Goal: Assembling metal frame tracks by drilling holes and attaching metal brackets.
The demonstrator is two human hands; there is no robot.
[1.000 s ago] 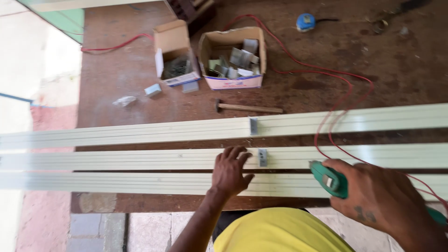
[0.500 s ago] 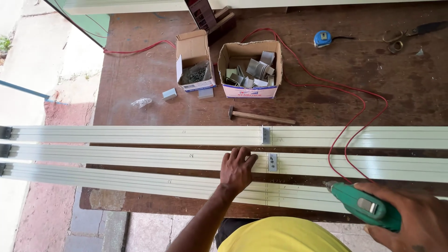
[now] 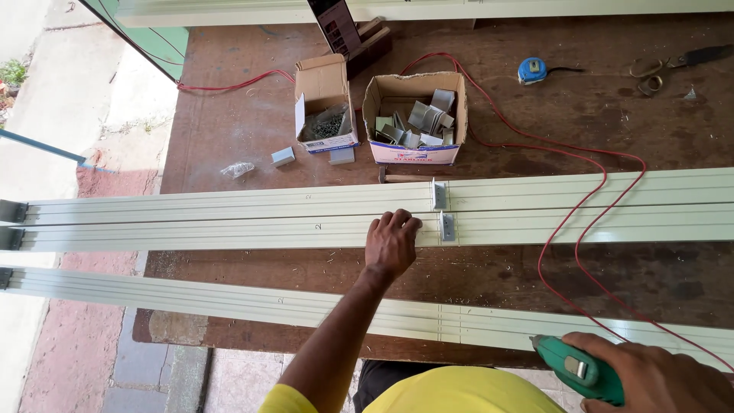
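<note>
Left hand (image 3: pixel 391 243) presses a cream rail (image 3: pixel 229 226); right hand (image 3: pixel 657 378) grips a green drill (image 3: pixel 577 369).

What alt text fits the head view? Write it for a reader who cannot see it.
A person's left hand presses on long cream profiles laid across a brown workbench, beside a small metal bracket, while the right hand holds a green corded drill. Behind lie two open cardboard boxes of hardware and a blue tape measure.

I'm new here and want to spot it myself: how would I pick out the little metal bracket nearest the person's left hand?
Start at the brown wooden table and find the middle cream profile running across it. The left hand rests on that strip, and the bracket sits just right of its fingers. Unlike the second bracket on the farther strip, it lies nearer the person.
</note>
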